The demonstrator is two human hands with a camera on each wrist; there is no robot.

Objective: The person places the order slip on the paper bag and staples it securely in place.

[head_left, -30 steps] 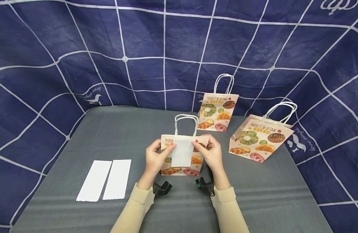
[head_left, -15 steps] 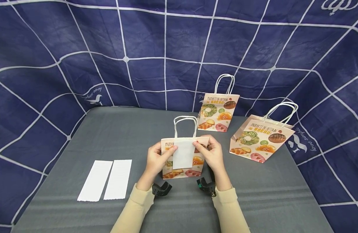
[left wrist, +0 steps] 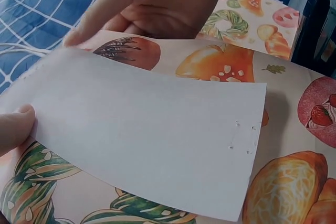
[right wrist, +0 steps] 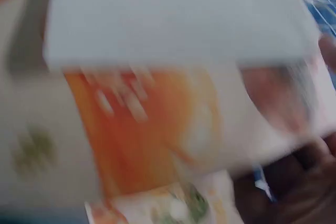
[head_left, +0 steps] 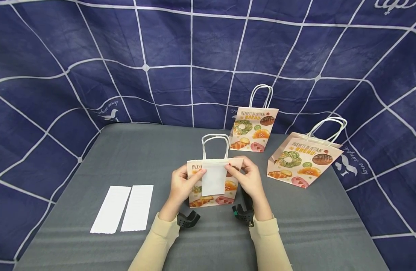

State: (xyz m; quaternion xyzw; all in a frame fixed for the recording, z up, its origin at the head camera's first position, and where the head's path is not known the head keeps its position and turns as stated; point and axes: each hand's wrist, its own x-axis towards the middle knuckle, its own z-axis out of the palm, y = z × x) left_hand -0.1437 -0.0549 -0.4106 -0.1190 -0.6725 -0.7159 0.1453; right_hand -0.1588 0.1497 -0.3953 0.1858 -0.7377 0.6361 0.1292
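With left hand (head_left: 181,184) and right hand (head_left: 250,177), gripping a bread-print paper bag (head_left: 206,202) by its upper sides, both thumbs on the edges of a white paper slip (head_left: 213,182). Apparently partway along: slip set against the front, though impossible to tell if fastened or merely held. Seemingly left: two white strips (head_left: 137,209) flat to the left, plus a back bag (head_left: 252,128) and a right-hand bag (head_left: 301,162), both without a slip on the visible face. Held bag directly between both hands, slip facing the wearer below the white handles (head_left: 204,148).

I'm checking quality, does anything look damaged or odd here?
Little does: the held paper slip shows small marks near its free end, and the two loose strips on the grey table have uneven near edges, perhaps torn.
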